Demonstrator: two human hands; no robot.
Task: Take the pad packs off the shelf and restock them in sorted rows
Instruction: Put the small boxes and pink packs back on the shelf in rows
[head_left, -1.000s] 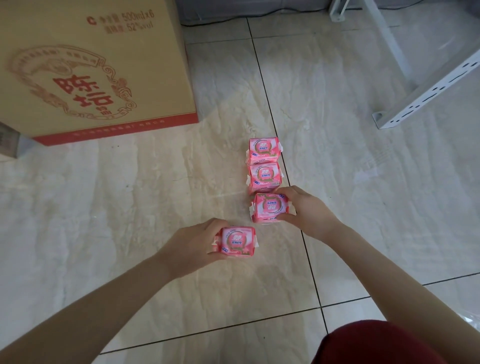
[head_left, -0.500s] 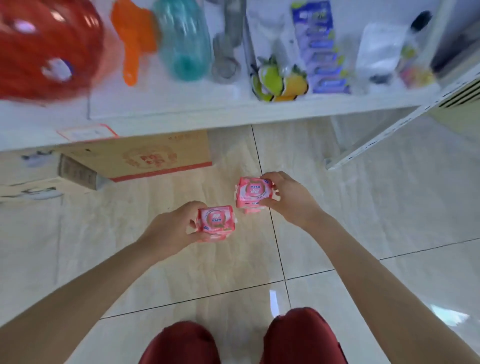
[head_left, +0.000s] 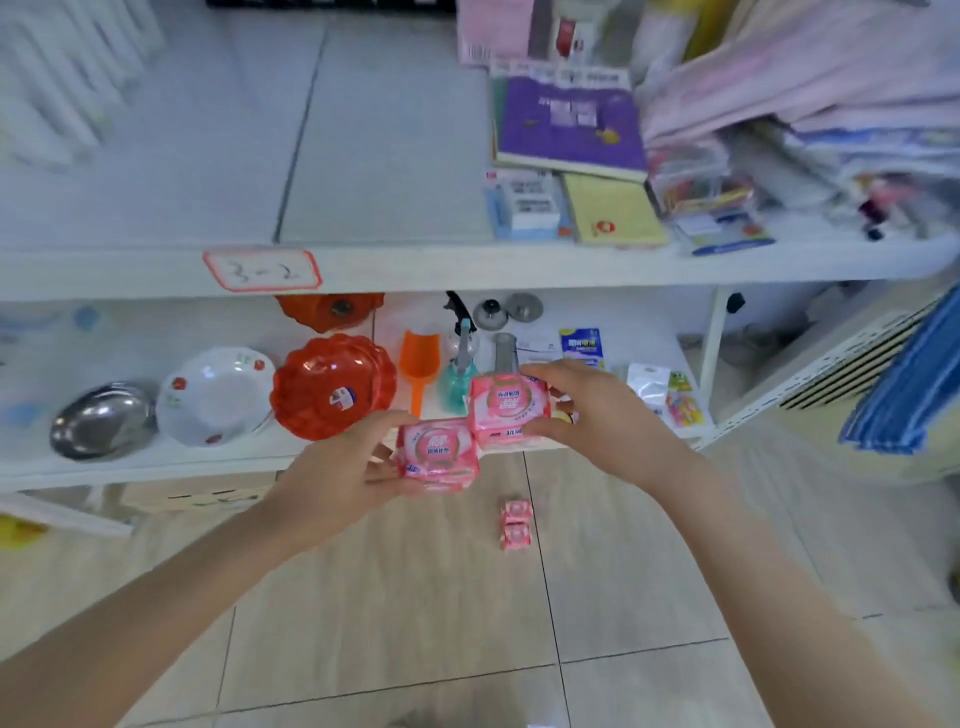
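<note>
A small shop: white labelled shelves (head_left: 467, 267) stocked with bowls (head_left: 215, 395), notebooks (head_left: 569, 124) and packaged goods.

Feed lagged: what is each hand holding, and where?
Left hand grips one pink pad pack by its left end; right hand grips a second pack by its right end.

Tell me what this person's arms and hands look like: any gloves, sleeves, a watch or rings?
Both are bare. The left hand and right hand wear no gloves, and no ring shows on any finger in view. The left forearm and right forearm are uncovered all the way to the edge of the picture: no sleeve, watch, bracelet or marking is visible.
</note>
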